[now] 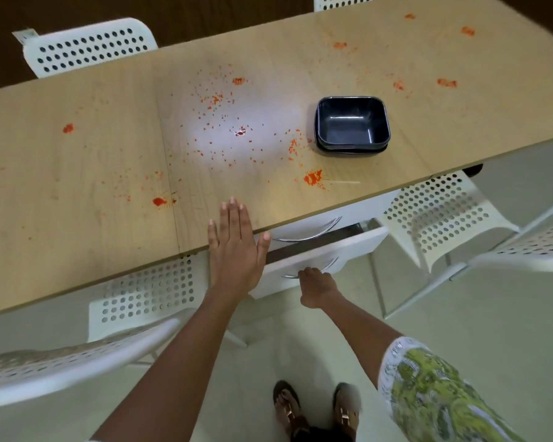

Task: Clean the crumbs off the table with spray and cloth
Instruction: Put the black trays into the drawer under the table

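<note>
The right hand [316,287] curls around the handle [310,270] of a partly open drawer [320,253]; the left hand [235,247] lies flat, fingers straight, on the desk [77,186] edge. Orange crumbs [217,122] cover the desk near a dark tub [351,124]. No spray or cloth shows, so cleaning looks unstarted.

The table [87,173] is a long light-wood top seen from above, running from lower left to upper right, with faint seams across it. Orange-red crumbs [219,122] are scattered over the surface. The densest patch of fine specks lies at the centre, under a bright glare spot. Larger smeared clumps lie near the front edge, at the left, and toward the far right end.
</note>
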